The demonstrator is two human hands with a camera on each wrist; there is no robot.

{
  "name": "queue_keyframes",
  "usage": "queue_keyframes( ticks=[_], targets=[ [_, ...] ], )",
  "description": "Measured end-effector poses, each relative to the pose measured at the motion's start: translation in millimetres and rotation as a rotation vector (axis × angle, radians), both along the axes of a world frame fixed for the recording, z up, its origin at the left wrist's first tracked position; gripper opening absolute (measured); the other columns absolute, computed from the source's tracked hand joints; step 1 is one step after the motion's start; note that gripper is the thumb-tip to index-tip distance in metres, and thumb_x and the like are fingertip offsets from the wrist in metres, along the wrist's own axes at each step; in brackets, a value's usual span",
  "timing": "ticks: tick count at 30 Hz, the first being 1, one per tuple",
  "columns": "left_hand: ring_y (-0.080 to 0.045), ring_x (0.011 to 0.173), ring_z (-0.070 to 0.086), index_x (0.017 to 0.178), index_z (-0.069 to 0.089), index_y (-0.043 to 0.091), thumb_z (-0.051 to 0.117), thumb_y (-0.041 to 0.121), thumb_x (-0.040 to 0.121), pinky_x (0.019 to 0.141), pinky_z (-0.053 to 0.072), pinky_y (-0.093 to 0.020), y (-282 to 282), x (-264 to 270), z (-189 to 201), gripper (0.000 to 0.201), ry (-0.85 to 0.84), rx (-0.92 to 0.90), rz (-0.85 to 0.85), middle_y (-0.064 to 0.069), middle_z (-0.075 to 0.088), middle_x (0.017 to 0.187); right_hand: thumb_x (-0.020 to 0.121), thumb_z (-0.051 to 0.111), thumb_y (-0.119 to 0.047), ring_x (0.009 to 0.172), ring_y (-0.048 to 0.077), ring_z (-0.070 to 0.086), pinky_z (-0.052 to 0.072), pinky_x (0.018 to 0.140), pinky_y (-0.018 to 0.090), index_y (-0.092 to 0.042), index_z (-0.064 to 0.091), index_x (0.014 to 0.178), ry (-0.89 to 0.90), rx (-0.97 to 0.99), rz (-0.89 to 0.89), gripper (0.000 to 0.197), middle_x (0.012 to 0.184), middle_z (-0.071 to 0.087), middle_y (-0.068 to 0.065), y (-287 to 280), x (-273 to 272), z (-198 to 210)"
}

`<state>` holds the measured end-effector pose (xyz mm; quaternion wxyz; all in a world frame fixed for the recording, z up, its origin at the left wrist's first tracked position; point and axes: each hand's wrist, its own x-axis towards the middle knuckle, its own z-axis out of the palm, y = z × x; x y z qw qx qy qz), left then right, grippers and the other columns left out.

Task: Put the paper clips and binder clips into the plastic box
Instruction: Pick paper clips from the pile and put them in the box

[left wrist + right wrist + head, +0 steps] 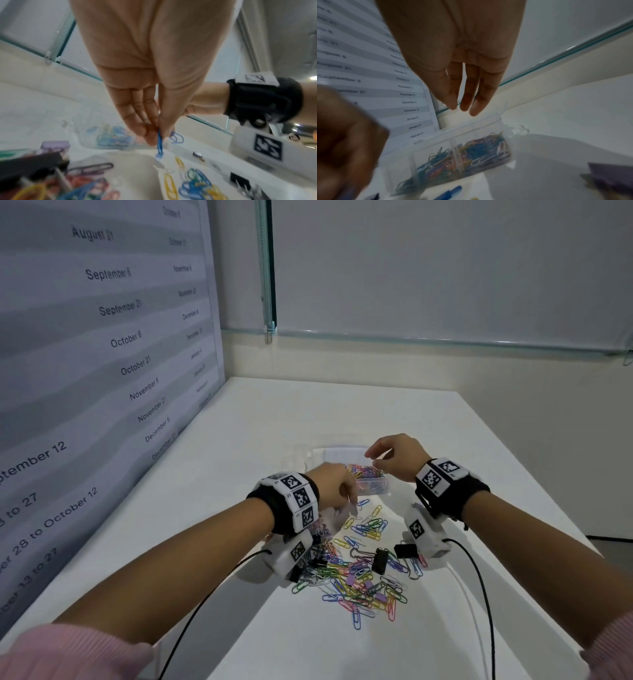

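1. Our left hand (150, 75) hangs just in front of the clear plastic box (453, 159), its fingers (137, 121) pressed to the thumb and pinching a blue paper clip (159, 140) that dangles point-down
2. Our right hand (399, 455) hovers over the box's far side, fingers (471, 94) hanging straight and slightly spread, holding nothing we can see
3. The box sits open on the white desk (479, 474), its lid tipped back; both compartments we can see hold a tangle of coloured clips
4. The loose paper clips (359, 580) lie heaped on the desk nearer us than the box
5. Black binder clips (380, 559) lie in that heap, between our two wrists
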<state>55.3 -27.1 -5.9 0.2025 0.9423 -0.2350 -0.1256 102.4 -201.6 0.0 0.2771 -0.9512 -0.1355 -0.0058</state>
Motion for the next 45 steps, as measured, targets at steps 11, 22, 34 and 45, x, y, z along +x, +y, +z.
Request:
queue_keyframes(
  ticks=[11, 22, 34, 45],
  targets=[
    [-0.014, 0.08, 0.056, 0.093, 0.071, 0.004, 0.065, 0.004, 0.084, 0.078, 0.047, -0.025, 10.2, 36.7, 6.8, 0.011, -0.139, -0.351, 0.363, -0.014, 0.071, 0.1, 0.074, 0.075, -0.035, 0.102, 0.012, 0.052, 0.041, 0.089, 0.024, -0.017, 0.053, 0.127, 0.206, -0.428, 0.307, 0.061, 0.12, 0.055, 0.001, -4.5, -36.0, -12.4],
    [-0.014, 0.083, 0.057, 0.103, 0.069, 0.006, 0.056, -0.005, 0.082, 0.071, 0.045, -0.02, 17.2, 36.6, -3.1, 0.027, -0.031, -0.406, 0.362, -0.007, 0.066, 0.093, 0.066, 0.083, -0.023, 0.081, 0.011, 0.053, 0.046, 0.078, 0.023, -0.02, 0.068, 0.11, 0.29, -0.215, 0.257, 0.047, 0.098, 0.059, -0.003, -0.2, -31.7, -32.8],
    [-0.021, 0.094, 0.057, 0.121, 0.058, 0.007, 0.077, 0.035, 0.074, 0.074, 0.042, -0.026, -16.5, -4.8, -12.0, 0.057, 0.156, 0.251, 0.031, -0.007, 0.065, 0.116, 0.067, 0.075, -0.01, 0.058, 0.002, 0.05, 0.04, 0.056, 0.016, -0.023, 0.064, 0.066, 0.317, -0.328, 0.26, 0.017, 0.062, 0.056, -0.012, 7.4, -42.2, -25.3],
    [-0.021, 0.085, 0.061, 0.102, 0.069, 0.002, 0.072, 0.013, 0.079, 0.081, 0.049, -0.029, -18.3, -12.8, -18.3, 0.025, 0.103, 0.173, -0.045, -0.014, 0.071, 0.105, 0.061, 0.079, -0.013, 0.062, 0.008, 0.049, 0.04, 0.055, 0.018, -0.028, 0.052, 0.06, 0.305, -0.436, 0.245, 0.031, 0.065, 0.053, -0.011, 9.8, -46.3, -23.8]
  ],
)
